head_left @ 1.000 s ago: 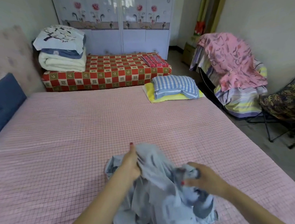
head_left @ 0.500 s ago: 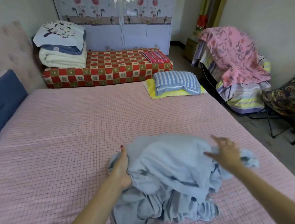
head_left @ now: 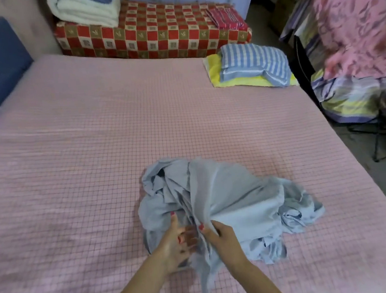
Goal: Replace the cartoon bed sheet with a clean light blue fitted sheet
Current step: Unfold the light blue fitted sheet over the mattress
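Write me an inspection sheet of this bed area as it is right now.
Surface: bed covered in pink checked fabric, flat.
Job's things: light blue sheet bunched in a heap near the front edge, not spread.
Clutter: striped pillow on a yellow towel at the far right corner.
Grippers: left hand and right hand side by side at the heap; right hand grips a fold, left hand's grip unclear.
Cables: nothing seen.
Surroundings: red checked bench with folded white blanket; chair draped with cloths.

Light blue fitted sheet (head_left: 233,196), crumpled heap, on the bed's near middle
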